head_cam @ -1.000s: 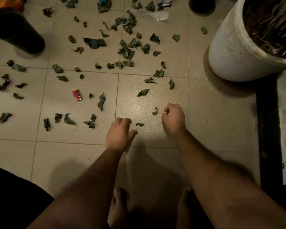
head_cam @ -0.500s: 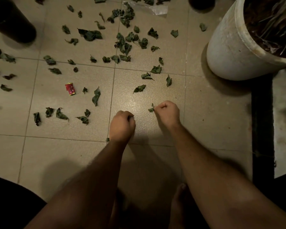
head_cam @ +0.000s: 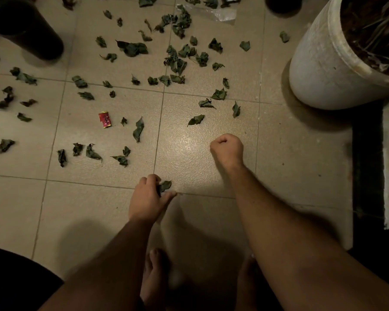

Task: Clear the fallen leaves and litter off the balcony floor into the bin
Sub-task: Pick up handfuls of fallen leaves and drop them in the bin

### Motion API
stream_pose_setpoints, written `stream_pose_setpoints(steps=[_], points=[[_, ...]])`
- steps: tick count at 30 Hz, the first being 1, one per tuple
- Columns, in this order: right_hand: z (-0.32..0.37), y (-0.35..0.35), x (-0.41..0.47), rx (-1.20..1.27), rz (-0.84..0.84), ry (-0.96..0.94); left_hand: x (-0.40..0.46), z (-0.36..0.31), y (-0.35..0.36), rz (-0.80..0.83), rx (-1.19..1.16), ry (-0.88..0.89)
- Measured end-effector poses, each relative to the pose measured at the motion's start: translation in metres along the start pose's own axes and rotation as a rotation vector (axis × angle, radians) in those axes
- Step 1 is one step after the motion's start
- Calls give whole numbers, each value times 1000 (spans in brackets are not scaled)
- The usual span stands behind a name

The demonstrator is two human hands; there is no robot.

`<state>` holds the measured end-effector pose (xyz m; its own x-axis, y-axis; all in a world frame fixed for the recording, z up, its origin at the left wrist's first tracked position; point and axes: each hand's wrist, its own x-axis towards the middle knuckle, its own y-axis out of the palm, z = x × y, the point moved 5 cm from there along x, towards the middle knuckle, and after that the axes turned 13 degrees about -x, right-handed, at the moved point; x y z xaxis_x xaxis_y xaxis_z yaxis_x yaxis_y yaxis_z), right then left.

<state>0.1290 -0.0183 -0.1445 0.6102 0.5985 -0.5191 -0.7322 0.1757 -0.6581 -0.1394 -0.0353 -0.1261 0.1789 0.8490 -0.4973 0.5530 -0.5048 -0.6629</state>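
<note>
Several crumpled green leaves (head_cam: 175, 61) lie scattered over the beige floor tiles (head_cam: 211, 176), thickest toward the far middle. A small red wrapper (head_cam: 105, 119) lies left of centre and a clear plastic wrapper (head_cam: 213, 13) lies at the far edge. My left hand (head_cam: 148, 198) hovers low near a tile joint and pinches a leaf (head_cam: 164, 185) between fingers and thumb. My right hand (head_cam: 227, 149) is curled into a fist just above the floor. No leaf shows in the fist. The nearest loose leaf (head_cam: 195, 120) lies beyond it.
A dark round container (head_cam: 25, 25) stands at the far left. A big white plant pot (head_cam: 319, 63) with soil stands at the far right. A dark strip (head_cam: 366, 164) and a raised pale ledge run along the right. My bare feet are under my arms.
My right hand closed over the leaf it was pinching, and that leaf is gone from the floor. My left hand drew back toward me with a leaf in its fingers.
</note>
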Motion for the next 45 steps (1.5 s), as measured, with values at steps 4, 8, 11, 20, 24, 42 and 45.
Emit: stream_pose_setpoints(steps=[4, 8, 11, 20, 24, 42, 45], points=[[-6, -1, -3, 536, 141, 204, -2, 2, 7, -44, 19, 1], [-2, 3, -6, 811, 280, 261, 2, -10, 5, -90, -60, 7], [5, 8, -10, 1026, 418, 301, 11, -31, 1, -156, -236, -11], [1, -8, -5, 1138, 367, 342, 77, -108, -5, -226, -598, 46], [2, -24, 9, 742, 214, 269, 108, -130, -2, -208, -484, 143], [15, -65, 85, -97, -271, -21, 147, -146, 24, -221, -126, 285], [20, -59, 89, -164, -240, 1, 144, -147, 7, -351, -357, 189]])
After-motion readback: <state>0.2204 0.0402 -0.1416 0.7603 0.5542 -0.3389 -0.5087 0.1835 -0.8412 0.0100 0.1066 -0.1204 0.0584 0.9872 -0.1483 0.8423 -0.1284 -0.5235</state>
